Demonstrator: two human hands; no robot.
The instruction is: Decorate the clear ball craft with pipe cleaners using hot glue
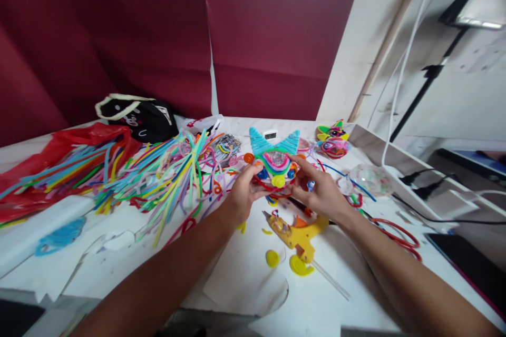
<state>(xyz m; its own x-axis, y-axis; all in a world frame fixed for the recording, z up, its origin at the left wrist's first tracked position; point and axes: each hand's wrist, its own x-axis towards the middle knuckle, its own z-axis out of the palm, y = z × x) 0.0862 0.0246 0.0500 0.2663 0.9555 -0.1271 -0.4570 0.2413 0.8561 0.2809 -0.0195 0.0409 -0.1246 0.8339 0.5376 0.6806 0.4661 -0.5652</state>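
Holding the pipe-cleaner mask [275, 162] in a 2-hand grip, left hand [242, 196] and right hand [321, 193] keep it just above the yellow glue gun [294, 230] on the counter [245, 279]; no legible writing.

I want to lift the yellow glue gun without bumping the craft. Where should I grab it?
Take the glue gun by its handle, the part pointing toward you, coming from the near table edge. It lies flat, nozzle aimed away to the left, just below both hands holding the pipe-cleaner mask, so a near-side approach probably stays clear.
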